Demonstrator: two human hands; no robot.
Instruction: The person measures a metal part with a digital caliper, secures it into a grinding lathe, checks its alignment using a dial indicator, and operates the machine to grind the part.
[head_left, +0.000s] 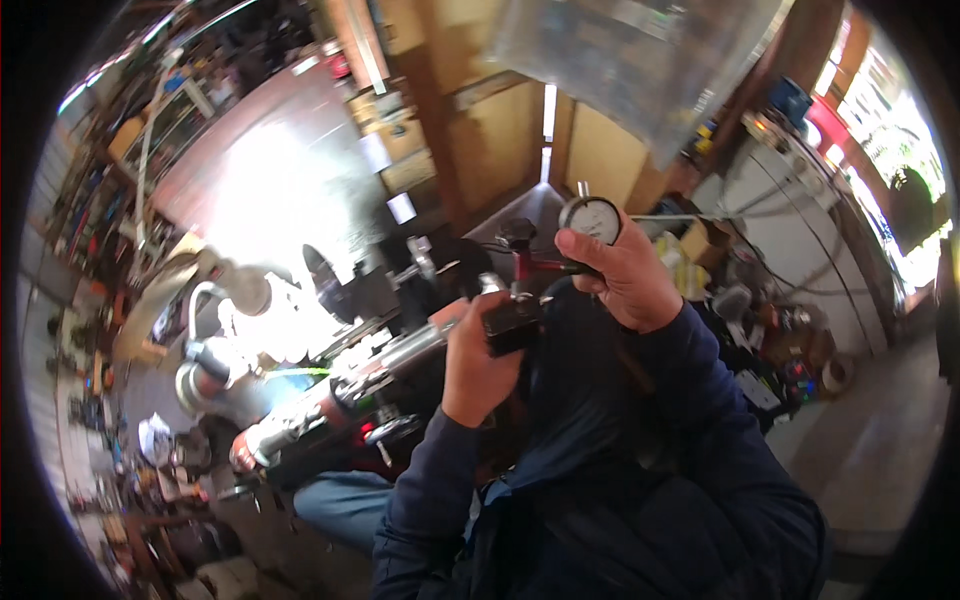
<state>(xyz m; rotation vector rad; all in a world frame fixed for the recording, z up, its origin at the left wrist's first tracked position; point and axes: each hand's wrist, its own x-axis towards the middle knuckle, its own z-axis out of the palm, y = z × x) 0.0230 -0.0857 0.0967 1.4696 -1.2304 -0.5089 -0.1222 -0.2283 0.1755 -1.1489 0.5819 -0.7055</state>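
Note:
My left hand grips a dark block base, which carries an upright metal post and a jointed arm with a black knob and red fittings. My right hand holds a round dial gauge on that arm, its thumb on the lower rim of the gauge and fingers curled below. Just left of my hands lies a small metal lathe-like machine with a long steel bar. Part of the machine behind my left hand is hidden.
A lamp on a bent neck stands left beside a brightly lit surface. Shelves crowded with tools line the far left. A translucent sheet hangs above wooden panels. A white cabinet with cables and clutter stands at the right.

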